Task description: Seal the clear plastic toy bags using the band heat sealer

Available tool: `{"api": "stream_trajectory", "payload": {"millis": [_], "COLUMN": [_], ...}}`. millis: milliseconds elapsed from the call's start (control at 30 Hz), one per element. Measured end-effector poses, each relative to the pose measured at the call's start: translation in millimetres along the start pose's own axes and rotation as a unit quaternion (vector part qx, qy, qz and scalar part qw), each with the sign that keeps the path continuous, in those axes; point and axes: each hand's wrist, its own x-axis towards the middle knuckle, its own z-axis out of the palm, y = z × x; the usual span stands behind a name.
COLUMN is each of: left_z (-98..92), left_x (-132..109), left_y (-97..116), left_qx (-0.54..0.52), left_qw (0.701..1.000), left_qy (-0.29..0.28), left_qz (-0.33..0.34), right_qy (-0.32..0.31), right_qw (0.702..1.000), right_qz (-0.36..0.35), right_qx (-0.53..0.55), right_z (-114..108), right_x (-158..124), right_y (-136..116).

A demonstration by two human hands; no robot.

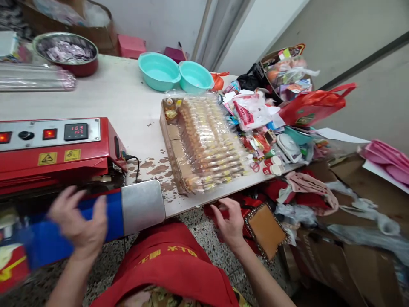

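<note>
My left hand (81, 224) hovers over the blue conveyor belt (111, 215) of a red sealing machine (57, 153). Its fingers are spread and slightly blurred, with nothing seen in them. At the belt's left end is a red and yellow packet (12, 264), partly cut off by the frame. Just off the table's front edge, my right hand (229, 221) is loosely curled, thumb and fingers apart, and appears to hold nothing. Beyond it on the table, a cardboard tray (175, 149) holds rows of clear-wrapped packs (214, 140) with yellowish contents.
Two turquoise basins (159, 72) and a metal bowl of small sachets (65, 53) stand at the back. Clear film rolls (35, 77) lie at left. Clutter with a red bag (316, 104) covers the right side. A stool (266, 230) and cardboard boxes (338, 264) are below.
</note>
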Motion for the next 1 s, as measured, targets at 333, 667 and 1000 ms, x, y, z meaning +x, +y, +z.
{"api": "stream_trajectory", "payload": {"millis": [333, 667, 1000], "left_z": [130.7, 76.8, 22.3], "left_x": [-40.1, -20.5, 36.7], "left_y": [173.8, 219.4, 250.2], "left_qx": [-0.015, 0.013, -0.469], "left_qw": [0.883, 0.898, 0.853], "left_qy": [-0.240, -0.263, -0.127], "left_qz": [0.402, 0.353, -0.192], "right_qy": [-0.169, -0.336, -0.276], "right_qw": [0.948, 0.865, 0.844], "right_qz": [-0.245, -0.368, -0.110], "right_qx": [-0.115, 0.053, 0.445], "right_z": [-31.7, -74.3, -41.7], "right_x": [85.5, 144.9, 214.0], "right_y": [54.7, 42.0, -80.7]}}
